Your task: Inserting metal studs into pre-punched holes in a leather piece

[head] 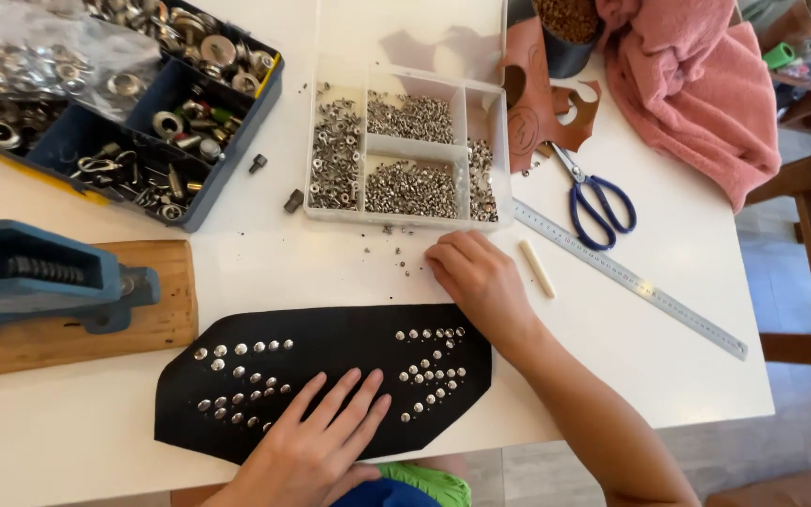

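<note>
Here my left hand [316, 441] lies flat, fingers spread, on the black studded leather piece [330, 371]. Beyond it, my right hand [476, 277], fingers curled, touches loose rivets [404, 263] on the surface [265, 263], just before the clear rivet box [405, 155].

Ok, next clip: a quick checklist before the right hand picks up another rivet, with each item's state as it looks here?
1. Black leather piece lies flat on the white table: ok.
2. Left hand presses flat on the leather: ok.
3. Right hand beside the loose rivets spilled on the table: ok.
4. Clear rivet box open and stocked: ok.
5. Right fingertips already hold a rivet: cannot tell.
6. Scissors and steel ruler lie apart from both hands: ok.
</note>
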